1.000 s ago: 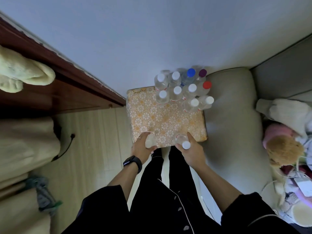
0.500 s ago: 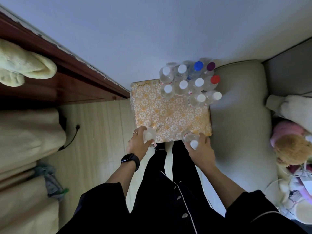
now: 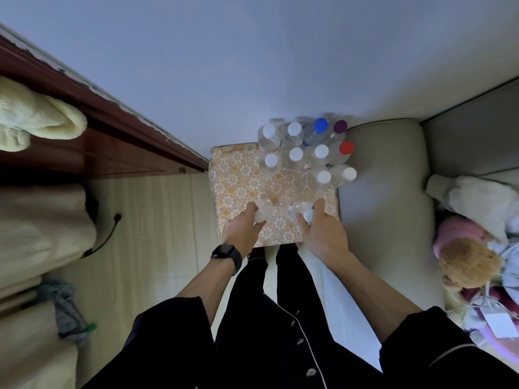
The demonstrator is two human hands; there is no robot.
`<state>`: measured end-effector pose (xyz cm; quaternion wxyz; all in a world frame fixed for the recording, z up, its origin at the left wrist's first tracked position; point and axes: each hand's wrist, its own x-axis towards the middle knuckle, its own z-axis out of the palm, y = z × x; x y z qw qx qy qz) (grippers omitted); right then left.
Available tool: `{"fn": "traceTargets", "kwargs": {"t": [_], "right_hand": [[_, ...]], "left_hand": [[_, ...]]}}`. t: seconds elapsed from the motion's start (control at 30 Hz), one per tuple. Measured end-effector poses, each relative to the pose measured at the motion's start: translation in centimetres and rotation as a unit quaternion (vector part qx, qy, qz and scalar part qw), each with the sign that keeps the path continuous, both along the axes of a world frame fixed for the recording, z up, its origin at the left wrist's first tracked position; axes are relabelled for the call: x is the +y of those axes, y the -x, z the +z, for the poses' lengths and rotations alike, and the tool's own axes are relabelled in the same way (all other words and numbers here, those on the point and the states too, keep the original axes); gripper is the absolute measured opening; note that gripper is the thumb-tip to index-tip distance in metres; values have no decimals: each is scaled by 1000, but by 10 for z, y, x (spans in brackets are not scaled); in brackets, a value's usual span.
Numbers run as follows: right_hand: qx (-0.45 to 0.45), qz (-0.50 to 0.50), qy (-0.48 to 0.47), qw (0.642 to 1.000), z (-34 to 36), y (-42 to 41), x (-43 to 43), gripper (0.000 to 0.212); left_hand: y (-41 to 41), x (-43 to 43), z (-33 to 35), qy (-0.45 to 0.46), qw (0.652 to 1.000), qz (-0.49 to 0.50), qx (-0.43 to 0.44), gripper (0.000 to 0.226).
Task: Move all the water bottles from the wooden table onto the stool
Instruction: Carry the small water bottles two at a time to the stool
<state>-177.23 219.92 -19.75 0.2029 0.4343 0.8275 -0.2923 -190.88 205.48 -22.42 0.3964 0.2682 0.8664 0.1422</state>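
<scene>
Head view: left hand (image 3: 241,231) wrapped around a clear water bottle (image 3: 263,211), right hand (image 3: 323,234) wrapped around a second, white-capped bottle (image 3: 302,213), both low over the near half of the floral-topped stool (image 3: 238,181), probably to set them down upright there. At 12 to 1 o'clock on the stool, a tight cluster of standing bottles (image 3: 295,154), packed cap to cap toward the far right corner, apparently to leave the near side free; blue-capped bottle (image 3: 317,130), purple-capped bottle (image 3: 338,129) and red-capped bottle (image 3: 344,150) along its back. Open patterned surface at 9 to 10 o'clock and between cluster and hands. Right edge butting a grey cushion (image 3: 384,192); near edge just under the wrists, so little margin there. Wooden table not identifiable for certain.
</scene>
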Motion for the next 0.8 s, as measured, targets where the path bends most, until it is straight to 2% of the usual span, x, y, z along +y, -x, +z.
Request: {"fn": "traceTargets", "kwargs": {"t": [0.17,0.3,0.5,0.6,0.8], "right_hand": [[33,16,-38,999,0,35,16,51],[35,21,-61,997,-4,57,31,52],[8,20,-36,999,-28,67,33,50],[27,14,-22,999,-36,60,33,44],[54,22,-17,998,-42,57,38,45]], "left_hand": [[21,44,0,-9,995,-90,43,32],[33,63,-6,-35,998,-46,32,34],[25,67,-15,-36,999,0,28,33],[24,71,-22,-44,999,-12,30,34],[31,73,-24,-55,998,-25,32,34]]}}
